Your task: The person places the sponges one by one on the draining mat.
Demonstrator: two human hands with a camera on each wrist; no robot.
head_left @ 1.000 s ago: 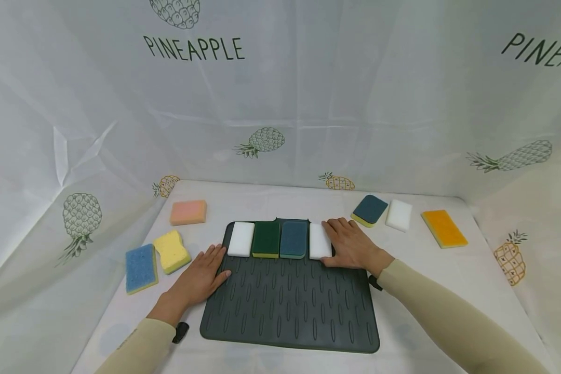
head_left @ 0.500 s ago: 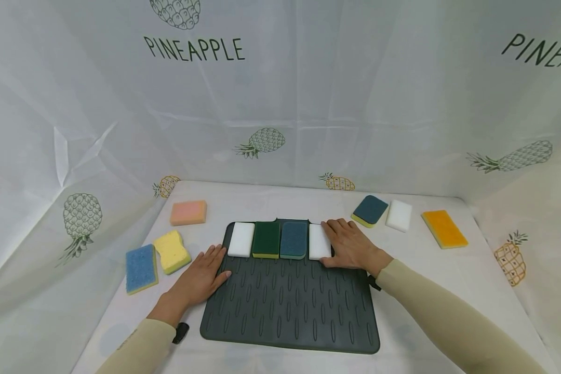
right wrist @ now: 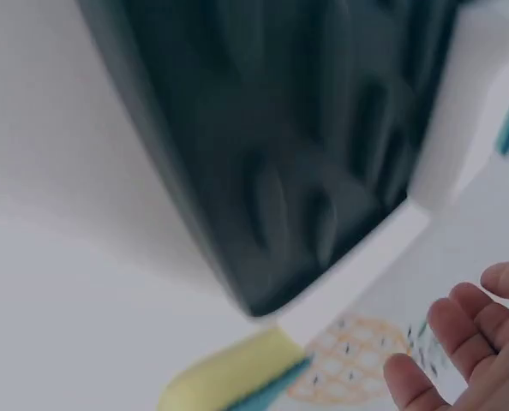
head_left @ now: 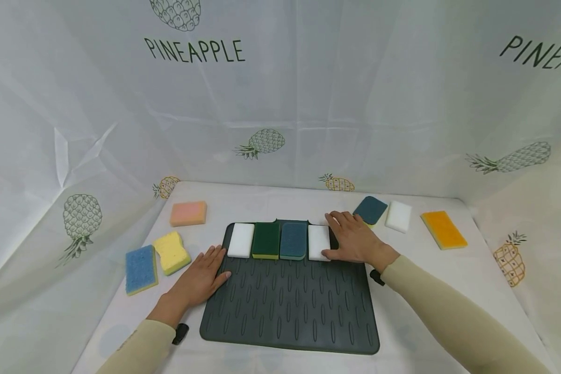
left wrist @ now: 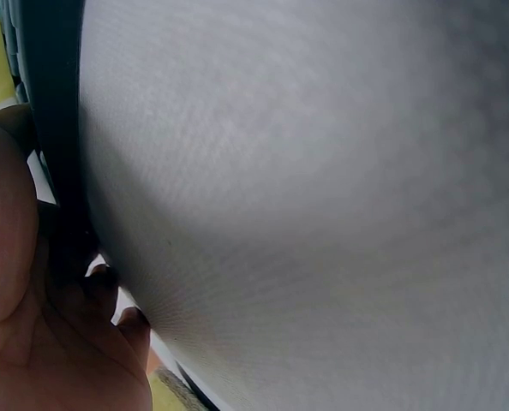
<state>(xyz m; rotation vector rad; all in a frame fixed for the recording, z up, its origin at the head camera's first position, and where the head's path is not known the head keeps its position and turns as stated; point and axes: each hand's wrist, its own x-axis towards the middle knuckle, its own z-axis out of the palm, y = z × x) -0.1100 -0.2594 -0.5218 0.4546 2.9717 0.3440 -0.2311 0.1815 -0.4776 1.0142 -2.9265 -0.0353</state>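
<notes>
A dark grey ribbed mat [head_left: 290, 306] lies on the white table. Along its far edge stand a white sponge [head_left: 240, 240], a dark green scouring sponge [head_left: 266, 240], a blue scouring sponge [head_left: 293, 240] and another white sponge [head_left: 318, 242] in one row. My left hand [head_left: 198, 280] rests flat at the mat's left edge, thumb over it; the left wrist view shows its fingers along that edge. My right hand [head_left: 357, 240] hovers just right of the row with fingers loosely spread, holding nothing. Its thumb tip overlaps the right white sponge's near corner.
Left of the mat lie a pink sponge [head_left: 188, 213], a yellow sponge [head_left: 172, 252] and a blue sponge [head_left: 141, 269]. Beyond my right hand are a dark blue scouring sponge [head_left: 371, 210], a white sponge [head_left: 398, 216] and an orange sponge [head_left: 444, 229]. A pineapple-print curtain [head_left: 299, 104] hangs behind.
My right hand has come off the right white sponge, lifting slightly and moving right, its fingertips now apart from it. The left hand stays in place.
</notes>
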